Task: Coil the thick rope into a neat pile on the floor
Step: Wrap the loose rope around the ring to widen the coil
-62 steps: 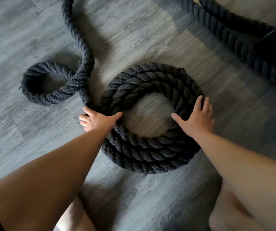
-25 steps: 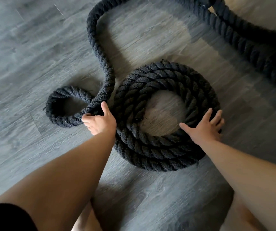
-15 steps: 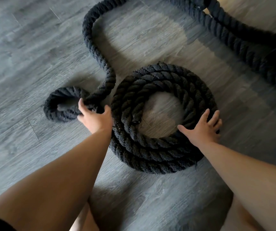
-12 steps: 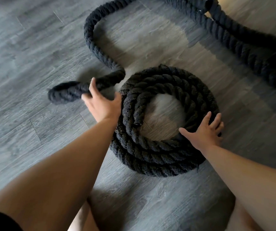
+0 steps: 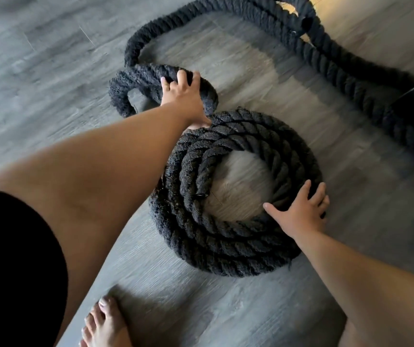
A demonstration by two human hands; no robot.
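Dim, soft daylight enters from the upper right — the floor (image 5: 51,71) smears with motion blur, edges bowing.

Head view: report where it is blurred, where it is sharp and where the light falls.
Head view: motion blur smears the loose loop in the left hand and the floor at left; the coil under the right hand is sharper; warm light hits the top right corner, the right edge is in shadow.

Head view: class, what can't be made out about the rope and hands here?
Loose rope: head view's top and right edges cut it off, length unknown.
Left hand: its grip under the lifted loop is hidden, blurred.
Coil: lower turns hidden by upper ones and right hand.
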